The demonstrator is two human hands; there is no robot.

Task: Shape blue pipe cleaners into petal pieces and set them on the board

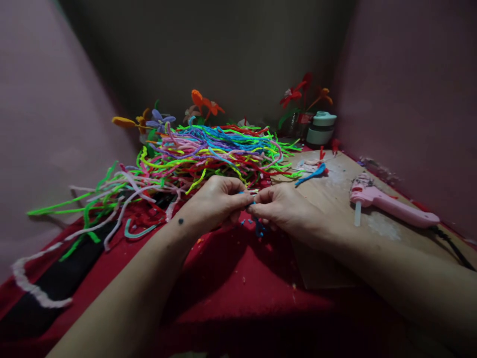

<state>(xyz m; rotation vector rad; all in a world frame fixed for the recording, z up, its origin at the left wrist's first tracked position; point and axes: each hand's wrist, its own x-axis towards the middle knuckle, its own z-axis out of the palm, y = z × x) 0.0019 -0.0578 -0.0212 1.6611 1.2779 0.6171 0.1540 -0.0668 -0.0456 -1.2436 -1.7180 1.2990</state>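
Blue fuzzy stem [254, 203] just off centre toward 5 o'clock, thumb and fingers of left hand [220, 200] and right hand [283, 205] pinching it. Probably light, soft-napped, bendable; best held lightly near ends. Stem pile [223, 149] at 11 o'clock from hands.

We look into a corner-like space with three plain walls. The left wall [37, 124] is a pale, pinkish lilac, the right wall [410, 99] a duller, darker mauve-pink, and the far wall [223, 54] a dim grey-green that deepens towards the top. Between them we see a counter [238, 301] spread with deep red cloth [208, 271]. The light is low and uneven, palest on the left wall; past the counter's near edge, it is too dark for us to make out the floor.
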